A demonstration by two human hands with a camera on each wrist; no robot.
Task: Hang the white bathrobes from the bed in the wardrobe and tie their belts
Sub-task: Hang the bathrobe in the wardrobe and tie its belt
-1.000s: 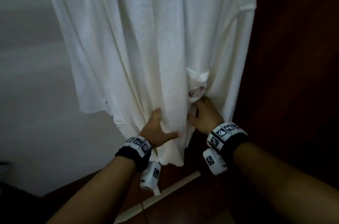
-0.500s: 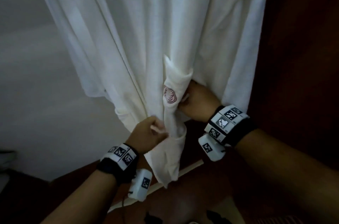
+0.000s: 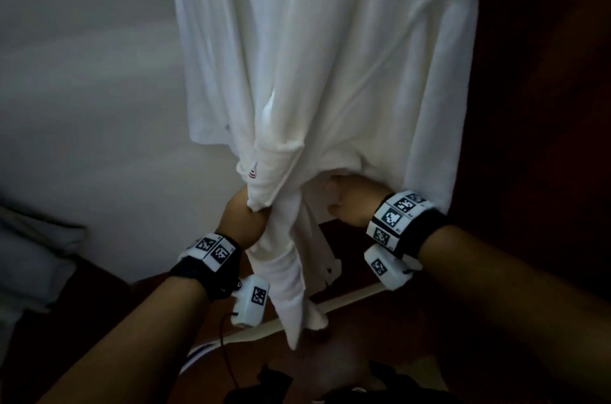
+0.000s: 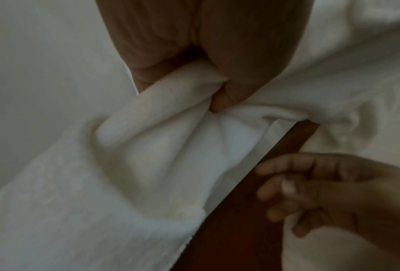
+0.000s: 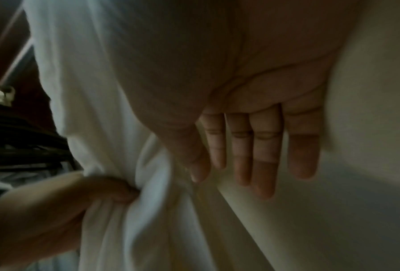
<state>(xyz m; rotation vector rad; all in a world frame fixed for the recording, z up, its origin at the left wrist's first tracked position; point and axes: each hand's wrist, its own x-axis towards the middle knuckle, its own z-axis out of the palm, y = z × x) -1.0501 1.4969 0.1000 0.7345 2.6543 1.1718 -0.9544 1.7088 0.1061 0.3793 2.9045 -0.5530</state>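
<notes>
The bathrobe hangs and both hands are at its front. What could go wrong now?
The left hand grips only a bunch of the bathrobe; pulling down could perhaps drag it off its support, which is out of view. The right hand lies flat, fingers straight, holding nothing, so that side's fabric could slide loose.

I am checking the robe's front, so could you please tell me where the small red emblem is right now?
In the head view the red emblem sits on the bunched fold of the white bathrobe, just above the left hand gripping that fold.

Tight squeeze right of the hanging bathrobe (image 3: pixel 330 56), dark wardrobe panel (image 3: pixel 545 106) right up against it; open wall (image 3: pixel 82 106) room left.
</notes>
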